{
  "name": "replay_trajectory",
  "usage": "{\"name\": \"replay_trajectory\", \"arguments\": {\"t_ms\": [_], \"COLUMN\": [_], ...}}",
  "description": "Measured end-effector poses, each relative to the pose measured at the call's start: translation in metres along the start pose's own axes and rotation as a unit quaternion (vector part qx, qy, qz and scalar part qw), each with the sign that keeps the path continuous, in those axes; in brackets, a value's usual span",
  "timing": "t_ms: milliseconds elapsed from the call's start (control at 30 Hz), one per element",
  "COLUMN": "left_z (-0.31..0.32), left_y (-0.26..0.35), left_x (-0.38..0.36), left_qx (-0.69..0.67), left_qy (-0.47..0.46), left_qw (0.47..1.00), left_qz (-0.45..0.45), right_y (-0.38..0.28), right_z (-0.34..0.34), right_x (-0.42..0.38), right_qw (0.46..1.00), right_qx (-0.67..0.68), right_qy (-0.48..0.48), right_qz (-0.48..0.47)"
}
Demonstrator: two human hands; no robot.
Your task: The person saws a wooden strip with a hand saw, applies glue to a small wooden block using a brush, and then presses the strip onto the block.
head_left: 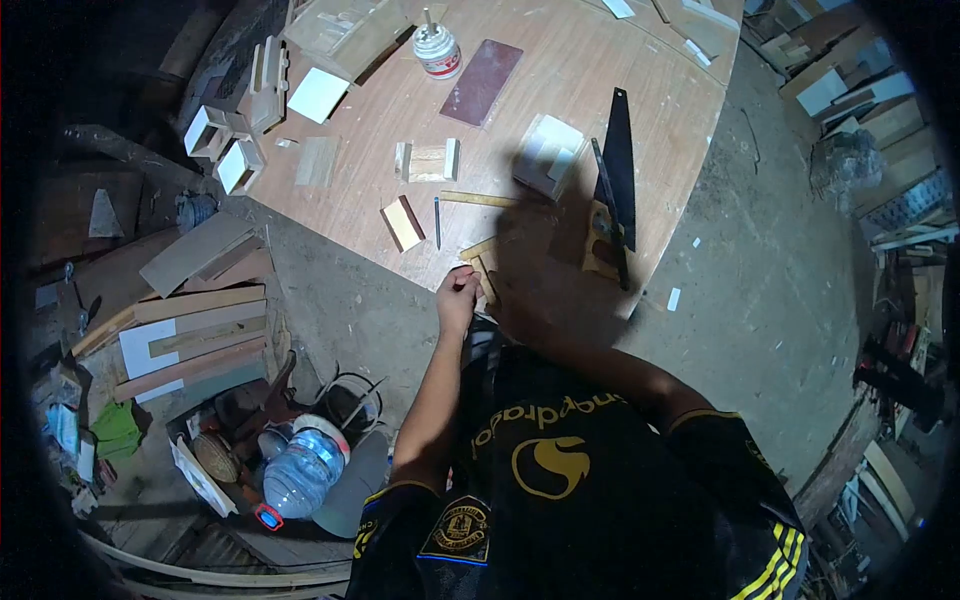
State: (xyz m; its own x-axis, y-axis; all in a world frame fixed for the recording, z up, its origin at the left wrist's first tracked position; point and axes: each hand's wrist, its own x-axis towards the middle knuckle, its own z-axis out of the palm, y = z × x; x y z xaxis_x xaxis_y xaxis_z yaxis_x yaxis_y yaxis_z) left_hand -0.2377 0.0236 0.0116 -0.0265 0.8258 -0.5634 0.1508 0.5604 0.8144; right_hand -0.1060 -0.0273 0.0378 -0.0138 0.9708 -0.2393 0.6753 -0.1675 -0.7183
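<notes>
My left hand (pixel 458 292) is at the near edge of the table, fingers pinched together at a small piece made of narrow wooden strips (pixel 484 278). My right hand (pixel 513 312) is just right of it, in deep shadow, so its fingers cannot be made out. A pencil (pixel 437 222) lies a little beyond my left hand, beside a small wooden block (pixel 402 224). Farther in lies a long thin wooden strip (pixel 480 199), partly covered by shadow.
On the table (pixel 380 140) are a handsaw (pixel 620 150), a small wooden assembly (pixel 428 162), a white-topped block (pixel 550 150), a brown sanding sheet (pixel 482 82) and a jar (pixel 437 52). Stacked boards (pixel 195 340) and a large water bottle (pixel 303 468) stand on the floor at left.
</notes>
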Motion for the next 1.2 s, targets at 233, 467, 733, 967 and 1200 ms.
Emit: {"name": "replay_trajectory", "arguments": {"t_ms": [233,467,733,967,1200], "left_z": [0.003,0.006,0.004,0.005,0.001], "left_y": [0.003,0.003,-0.013,-0.001,-0.006], "left_x": [-0.001,-0.001,0.003,0.003,0.007], "left_qx": [0.0,-0.058,-0.043,-0.048,0.089], "left_qy": [0.012,-0.004,-0.047,-0.02,0.027], "left_qw": [1.0,0.998,0.998,0.999,0.995], "left_qz": [0.0,-0.003,0.01,-0.01,0.043], "right_y": [0.004,0.007,0.019,0.02,0.037], "right_z": [0.006,-0.002,0.02,0.022,0.053], "right_x": [0.002,0.001,-0.001,0.001,0.004], "right_qw": [0.996,0.977,0.978,0.983,0.969], "right_qx": [-0.009,-0.132,-0.023,-0.125,-0.148], "right_qy": [0.073,0.133,0.175,0.118,0.166], "right_qz": [-0.044,-0.104,-0.108,-0.068,-0.105]}}
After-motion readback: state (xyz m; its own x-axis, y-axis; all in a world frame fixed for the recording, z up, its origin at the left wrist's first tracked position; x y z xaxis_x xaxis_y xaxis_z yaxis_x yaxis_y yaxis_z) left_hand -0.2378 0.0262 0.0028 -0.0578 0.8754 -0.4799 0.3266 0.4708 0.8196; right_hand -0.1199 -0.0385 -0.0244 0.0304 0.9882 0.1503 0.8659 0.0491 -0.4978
